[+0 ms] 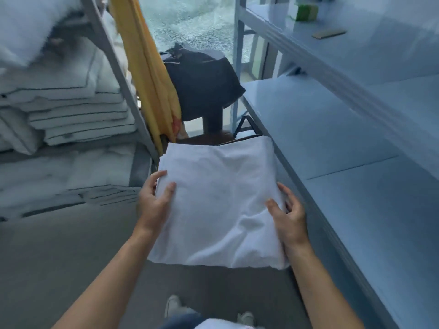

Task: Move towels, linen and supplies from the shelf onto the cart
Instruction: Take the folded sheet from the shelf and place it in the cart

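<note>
L hand [154, 203] & R hand [288, 217] grip opposite edges of folded linen [218, 205], thumbs on top, fingers prob. curled underneath; towels [71, 110] stacked on shelf [129, 98], left.

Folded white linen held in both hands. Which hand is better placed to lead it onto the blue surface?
Right, probably. The right hand grips the folded linen at the edge nearest the blue surface. The left hand grips the side toward the stacked towels. Both hands look needed for support.
</note>
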`<state>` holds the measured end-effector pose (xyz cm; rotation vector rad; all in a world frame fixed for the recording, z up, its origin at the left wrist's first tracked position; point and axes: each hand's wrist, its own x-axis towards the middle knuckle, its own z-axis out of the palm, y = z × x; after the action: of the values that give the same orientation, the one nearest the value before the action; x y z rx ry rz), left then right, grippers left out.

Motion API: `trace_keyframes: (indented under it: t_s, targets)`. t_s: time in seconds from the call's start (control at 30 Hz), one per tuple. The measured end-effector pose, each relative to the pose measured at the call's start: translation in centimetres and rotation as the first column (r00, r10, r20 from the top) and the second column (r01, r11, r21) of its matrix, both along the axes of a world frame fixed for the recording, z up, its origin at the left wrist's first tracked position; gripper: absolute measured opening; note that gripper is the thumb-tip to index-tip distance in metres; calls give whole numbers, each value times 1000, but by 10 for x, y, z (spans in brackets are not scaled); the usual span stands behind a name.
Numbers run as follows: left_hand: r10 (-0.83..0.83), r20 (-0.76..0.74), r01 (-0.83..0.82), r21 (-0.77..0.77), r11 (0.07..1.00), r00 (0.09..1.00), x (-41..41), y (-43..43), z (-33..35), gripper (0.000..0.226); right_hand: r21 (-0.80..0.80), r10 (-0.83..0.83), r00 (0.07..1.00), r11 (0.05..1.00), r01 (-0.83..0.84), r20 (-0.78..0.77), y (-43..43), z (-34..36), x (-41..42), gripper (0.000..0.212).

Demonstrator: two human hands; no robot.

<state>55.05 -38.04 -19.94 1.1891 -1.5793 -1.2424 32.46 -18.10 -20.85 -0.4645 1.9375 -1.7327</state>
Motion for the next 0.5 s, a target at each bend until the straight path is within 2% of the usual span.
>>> trace_keyframes:
  t_s: [0.13, 0.3, 0.5]
  targets:
    - [183, 4, -182, -66, 981, 983, 86, -12, 18, 29, -24, 179, 984, 984, -179, 5, -51, 21, 58, 43]
    - [373, 15, -369, -118, 922, 928, 231, -29, 29, 32, -51, 402, 915, 915, -401, 18, -118, 44, 176, 45]
    - [622, 14, -613, -151, 775, 783, 416, -26, 42, 31, -81, 640, 768, 767, -637, 28, -193, 55, 341, 44]
